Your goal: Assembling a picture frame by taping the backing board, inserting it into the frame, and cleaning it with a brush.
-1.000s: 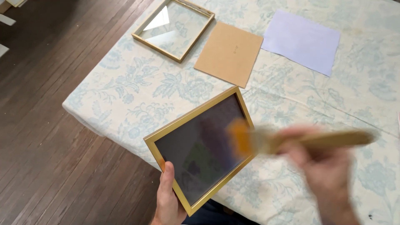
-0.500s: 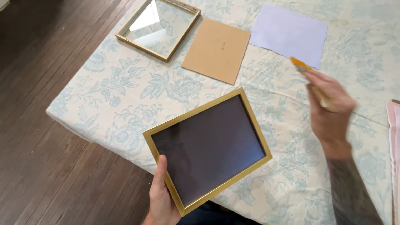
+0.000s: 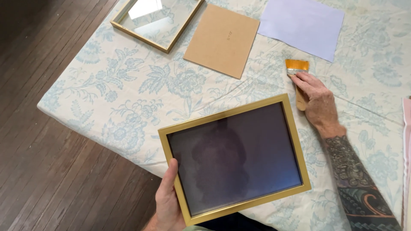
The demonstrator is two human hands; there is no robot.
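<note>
My left hand (image 3: 168,204) grips the lower left corner of a gold picture frame (image 3: 234,157) with dark glass, held above the near table edge. My right hand (image 3: 317,101) lies flat over a wooden-handled paintbrush (image 3: 298,75) that rests on the tablecloth, orange bristles pointing away from me. The brush lies just past the frame's upper right corner.
The table carries a pale blue floral cloth (image 3: 128,94). A second gold frame (image 3: 156,21) lies at the far left, a brown backing board (image 3: 222,39) beside it, and a lavender sheet of paper (image 3: 302,23) at the far right. Dark wood floor (image 3: 47,171) lies left.
My right hand has carried the brush off the glass, out to the right, and set it down on the cloth. The frame has tilted flatter in my left hand.
</note>
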